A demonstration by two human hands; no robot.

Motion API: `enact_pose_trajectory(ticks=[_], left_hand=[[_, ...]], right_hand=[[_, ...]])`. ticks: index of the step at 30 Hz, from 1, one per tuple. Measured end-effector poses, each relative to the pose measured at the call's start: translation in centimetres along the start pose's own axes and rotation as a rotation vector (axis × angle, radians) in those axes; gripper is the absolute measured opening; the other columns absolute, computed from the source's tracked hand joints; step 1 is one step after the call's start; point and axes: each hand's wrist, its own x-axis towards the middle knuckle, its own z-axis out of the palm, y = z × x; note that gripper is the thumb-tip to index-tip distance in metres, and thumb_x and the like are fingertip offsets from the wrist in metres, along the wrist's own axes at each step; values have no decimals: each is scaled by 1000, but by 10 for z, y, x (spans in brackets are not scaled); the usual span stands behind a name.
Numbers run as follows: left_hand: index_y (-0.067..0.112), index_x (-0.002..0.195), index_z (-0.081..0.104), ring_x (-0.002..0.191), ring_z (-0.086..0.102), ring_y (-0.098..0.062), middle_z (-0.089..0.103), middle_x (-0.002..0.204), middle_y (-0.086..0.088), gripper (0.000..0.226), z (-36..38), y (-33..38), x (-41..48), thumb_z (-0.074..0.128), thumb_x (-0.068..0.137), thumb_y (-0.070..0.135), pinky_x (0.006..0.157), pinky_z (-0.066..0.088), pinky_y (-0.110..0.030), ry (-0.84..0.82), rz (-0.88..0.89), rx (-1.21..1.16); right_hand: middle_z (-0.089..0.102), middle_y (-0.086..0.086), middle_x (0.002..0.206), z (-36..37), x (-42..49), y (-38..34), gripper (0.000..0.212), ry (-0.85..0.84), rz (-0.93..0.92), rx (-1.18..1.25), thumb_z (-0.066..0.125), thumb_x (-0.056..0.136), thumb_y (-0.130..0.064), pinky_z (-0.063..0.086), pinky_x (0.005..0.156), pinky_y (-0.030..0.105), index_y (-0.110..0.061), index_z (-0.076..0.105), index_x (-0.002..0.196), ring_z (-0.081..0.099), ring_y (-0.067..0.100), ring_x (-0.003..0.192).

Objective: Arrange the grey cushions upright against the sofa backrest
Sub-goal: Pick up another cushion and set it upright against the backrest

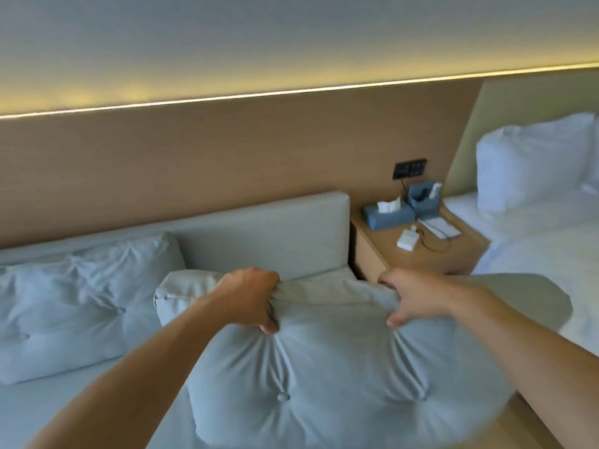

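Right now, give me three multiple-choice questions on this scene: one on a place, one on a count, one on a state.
1. Where is the tissue box?
A. on the nightstand
B. on the sofa
C. on the bed

2. How many grey cushions show?
A. one
B. two
C. four

3. What are the hands doing?
A. hanging free
B. gripping the near cushion
C. holding the tissue box

Answers: 1 A, it sits on the wooden top. 2 B, the near one plus the left cushion. 3 B, the left hand and right hand pinch its top edge.
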Motion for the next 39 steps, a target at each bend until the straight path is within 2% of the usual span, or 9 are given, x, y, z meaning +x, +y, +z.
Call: enact_pose_trajectory(ticks=[3,8,16,21,24,27,30,35,39], left_hand=[[27,100,61,93,68,-28,70,98,2,61,-24,-44,40,87,54,59,69,50,-33,64,-71,-55],[27,95,62,87,67,-27,71,93,2,56,-20,-108,127,89,55,56,67,50,-35,130,-152,-118],[27,96,63,85,65,-25,70,92,3,56,19,-196,261,91,58,56,66,43,-33,123,-251,-145],[26,101,61,79,55,-23,69,95,3,55,43,-226,320,89,65,55,74,37,-35,95,-278,-120],[26,115,59,97,63,-25,66,106,3,69,77,-238,352,88,62,60,88,40,-39,99,-273,-107],[26,145,44,127,53,-26,56,135,0,102,125,-240,373,88,60,62,110,32,-42,23,-284,-69],[29,155,30,141,41,-25,44,151,1,118,146,-242,392,89,59,63,118,22,-43,34,-284,-49],[31,160,17,144,37,-25,38,157,3,130,133,-246,409,88,56,66,120,19,-45,-31,-298,-42],[27,164,0,154,23,-27,26,167,-3,144,128,-233,409,86,57,68,124,9,-54,-98,-367,16]], right_hand=[[62,-3,92,-57,60,-19,49,64,-47,-99,91,64,-45,42,61,33,-21,63,95,59,20,84],[67,-1,96,-91,191,-19,48,95,-76,-185,91,65,-46,43,68,38,-29,56,94,63,27,98],[71,4,112,-87,391,6,56,44,-119,-254,92,66,-46,41,68,37,-24,64,110,65,31,106],[70,9,111,-75,475,24,55,14,-147,-281,92,68,-46,43,70,38,-22,62,107,65,34,104],[70,7,121,-51,511,42,62,36,-135,-292,89,70,-48,46,82,41,-22,62,119,64,33,111],[51,2,153,-12,529,71,93,-7,-100,-253,85,74,-54,30,110,43,-28,41,152,46,26,141],[23,-4,169,13,535,99,119,-60,-90,-179,82,70,-65,14,120,45,-34,15,162,18,21,156],[13,0,172,11,540,114,121,51,-122,-143,75,73,-72,7,122,46,-27,9,164,5,21,158],[-5,-1,174,24,514,121,117,239,63,-159,56,77,-86,4,123,54,-25,4,163,-10,23,158]])
